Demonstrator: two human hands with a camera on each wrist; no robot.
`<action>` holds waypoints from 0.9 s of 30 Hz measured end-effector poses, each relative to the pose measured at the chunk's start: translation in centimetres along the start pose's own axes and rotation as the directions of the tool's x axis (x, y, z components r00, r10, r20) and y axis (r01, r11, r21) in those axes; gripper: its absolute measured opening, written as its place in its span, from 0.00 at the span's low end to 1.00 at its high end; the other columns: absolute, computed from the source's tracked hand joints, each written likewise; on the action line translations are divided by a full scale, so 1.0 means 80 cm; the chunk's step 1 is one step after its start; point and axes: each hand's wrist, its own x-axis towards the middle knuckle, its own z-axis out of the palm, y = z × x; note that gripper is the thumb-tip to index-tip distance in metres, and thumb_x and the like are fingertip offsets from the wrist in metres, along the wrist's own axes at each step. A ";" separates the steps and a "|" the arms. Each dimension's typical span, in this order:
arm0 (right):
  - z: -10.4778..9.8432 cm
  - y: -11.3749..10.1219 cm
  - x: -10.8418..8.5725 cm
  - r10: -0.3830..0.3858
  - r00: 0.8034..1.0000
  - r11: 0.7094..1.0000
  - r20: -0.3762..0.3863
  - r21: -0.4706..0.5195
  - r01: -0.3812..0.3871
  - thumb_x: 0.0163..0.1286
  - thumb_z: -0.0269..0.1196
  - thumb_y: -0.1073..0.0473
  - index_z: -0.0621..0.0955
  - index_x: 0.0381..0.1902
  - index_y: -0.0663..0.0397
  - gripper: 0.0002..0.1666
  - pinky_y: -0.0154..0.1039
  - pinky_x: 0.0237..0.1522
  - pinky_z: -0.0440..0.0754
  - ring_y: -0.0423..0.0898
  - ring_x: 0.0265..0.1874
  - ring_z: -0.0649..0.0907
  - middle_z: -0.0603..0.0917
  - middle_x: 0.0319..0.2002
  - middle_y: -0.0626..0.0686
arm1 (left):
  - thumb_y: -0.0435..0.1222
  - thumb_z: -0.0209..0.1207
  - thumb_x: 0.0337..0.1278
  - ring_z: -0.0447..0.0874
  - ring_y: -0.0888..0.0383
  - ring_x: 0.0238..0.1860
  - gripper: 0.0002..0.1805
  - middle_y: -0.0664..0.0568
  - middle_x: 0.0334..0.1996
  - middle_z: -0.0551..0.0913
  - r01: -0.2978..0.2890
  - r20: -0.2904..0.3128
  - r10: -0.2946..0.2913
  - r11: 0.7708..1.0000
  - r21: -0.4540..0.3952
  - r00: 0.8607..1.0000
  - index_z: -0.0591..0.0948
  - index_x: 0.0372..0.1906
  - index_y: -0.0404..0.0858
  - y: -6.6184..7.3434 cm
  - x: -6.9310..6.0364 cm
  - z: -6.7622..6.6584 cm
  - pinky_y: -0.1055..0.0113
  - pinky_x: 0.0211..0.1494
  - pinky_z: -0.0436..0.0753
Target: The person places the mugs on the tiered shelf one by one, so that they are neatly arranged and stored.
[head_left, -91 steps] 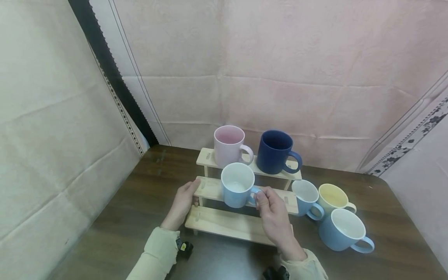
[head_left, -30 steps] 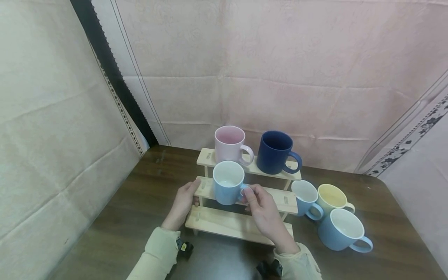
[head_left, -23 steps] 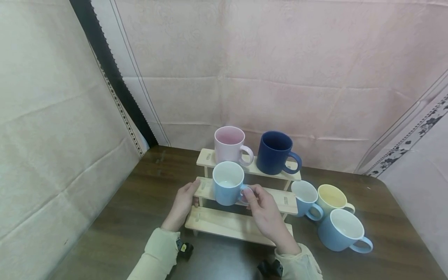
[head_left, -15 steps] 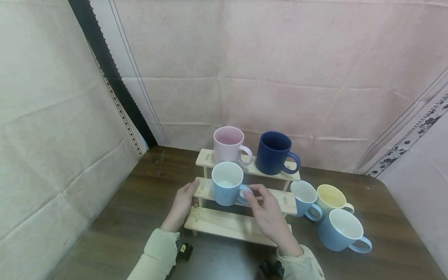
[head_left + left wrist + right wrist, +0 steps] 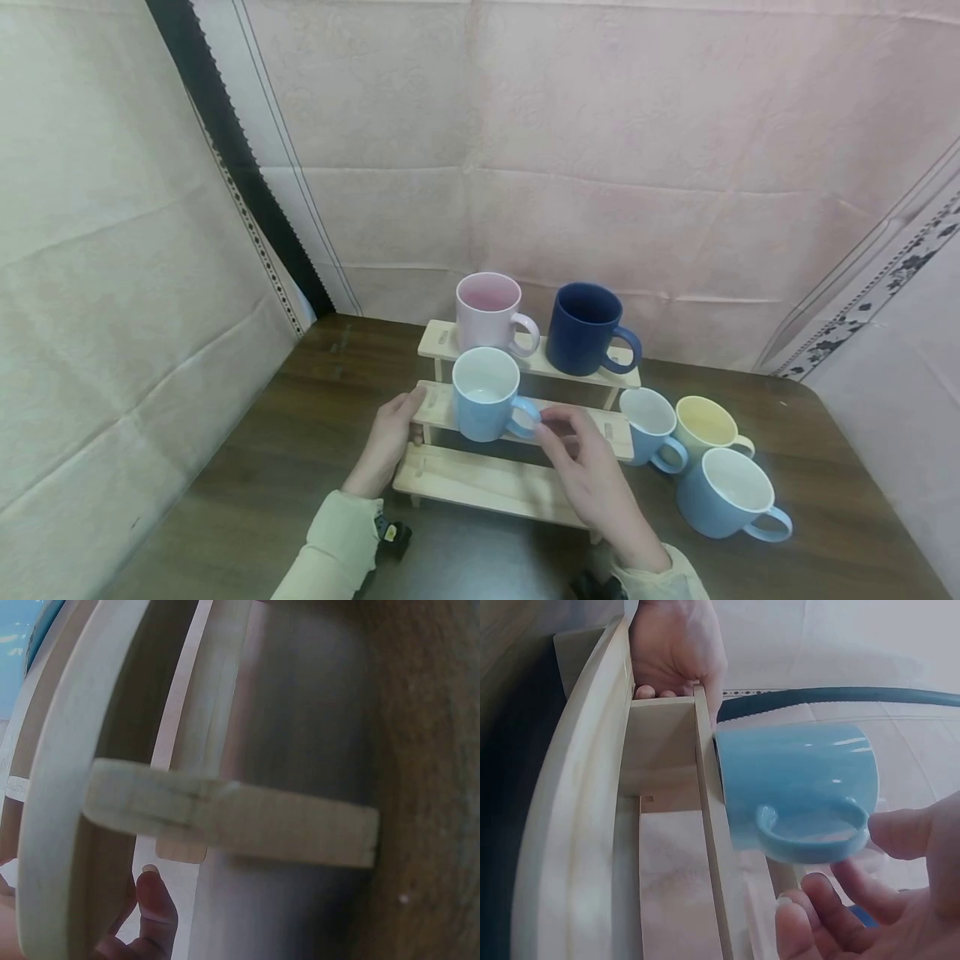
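Observation:
A light blue mug (image 5: 486, 395) stands upright at the left of the middle tier of a wooden three-step display stand (image 5: 480, 483). My left hand (image 5: 390, 437) grips the left end of that tier, thumb on top and fingers curled below. Beside the mug's handle is my right hand (image 5: 588, 467), its fingers spread loosely apart. In the right wrist view the thumb tip lies at or very near the handle (image 5: 817, 847), and the other fingers are off it. A pink mug (image 5: 480, 315) and a navy mug (image 5: 581, 329) stand on the top tier.
Right of the stand, two more light blue mugs, one behind (image 5: 645, 417) and one in front (image 5: 723, 496), sit with a yellow mug (image 5: 703, 423) on the dark wooden table (image 5: 247, 500). Pale cloth (image 5: 600, 125) hangs behind the table and at both sides.
The light blue mug shifted left along the middle tier in my right hand, then stayed put. My right fingers have since loosened from its handle and drawn slightly right. My left hand has kept its grip.

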 end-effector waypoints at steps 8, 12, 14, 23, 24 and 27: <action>-0.020 0.003 -0.012 0.002 1.000 0.999 -0.031 -0.049 -0.003 0.72 0.60 0.52 0.77 0.54 0.51 0.17 0.45 0.49 0.77 0.46 0.47 0.79 0.79 0.50 0.49 | 0.54 0.48 0.71 0.68 0.55 0.22 0.24 0.52 0.20 0.69 -0.008 -0.002 0.008 1.000 -0.013 1.000 0.76 0.32 0.36 -0.001 0.000 -0.001 0.66 0.29 0.69; -0.034 0.003 -0.020 -0.007 0.998 0.996 -0.055 -0.085 0.002 0.73 0.59 0.49 0.77 0.55 0.51 0.18 0.45 0.48 0.76 0.45 0.46 0.79 0.79 0.49 0.49 | 0.54 0.48 0.71 0.68 0.55 0.22 0.24 0.52 0.20 0.69 -0.004 -0.002 0.004 1.000 -0.013 1.000 0.75 0.32 0.37 -0.001 -0.001 -0.001 0.66 0.29 0.70; -0.041 0.003 -0.023 -0.007 0.998 0.994 -0.068 -0.107 -0.001 0.73 0.58 0.46 0.76 0.56 0.51 0.20 0.45 0.48 0.77 0.44 0.46 0.79 0.79 0.49 0.49 | 0.54 0.49 0.71 0.68 0.55 0.22 0.24 0.52 0.20 0.69 -0.002 -0.001 0.002 1.000 -0.014 1.000 0.75 0.32 0.37 -0.001 -0.002 -0.001 0.66 0.30 0.70; -0.073 0.005 -0.044 -0.118 0.977 0.978 -0.177 -0.189 0.084 0.74 0.58 0.51 0.77 0.53 0.49 0.15 0.35 0.42 0.77 0.42 0.41 0.80 0.80 0.46 0.48 | 0.53 0.48 0.72 0.68 0.55 0.23 0.23 0.52 0.20 0.69 0.011 0.017 -0.010 1.000 -0.010 1.000 0.74 0.30 0.38 0.003 -0.001 -0.001 0.65 0.31 0.69; -0.076 0.006 -0.046 -0.144 0.970 0.975 -0.197 -0.198 0.104 0.74 0.58 0.53 0.78 0.52 0.50 0.13 0.33 0.42 0.76 0.40 0.42 0.79 0.80 0.46 0.48 | 0.52 0.48 0.73 0.68 0.55 0.23 0.23 0.52 0.20 0.69 0.013 0.021 -0.013 1.000 -0.010 1.000 0.74 0.30 0.38 0.005 -0.002 -0.002 0.65 0.31 0.69; -0.085 0.012 -0.053 -0.195 0.949 0.962 -0.247 -0.237 0.136 0.73 0.60 0.57 0.78 0.51 0.54 0.12 0.26 0.43 0.73 0.35 0.43 0.77 0.80 0.45 0.48 | 0.48 0.46 0.75 0.68 0.54 0.23 0.21 0.51 0.19 0.68 0.019 0.032 -0.018 1.000 -0.004 0.999 0.74 0.29 0.37 0.019 -0.011 -0.002 0.63 0.32 0.69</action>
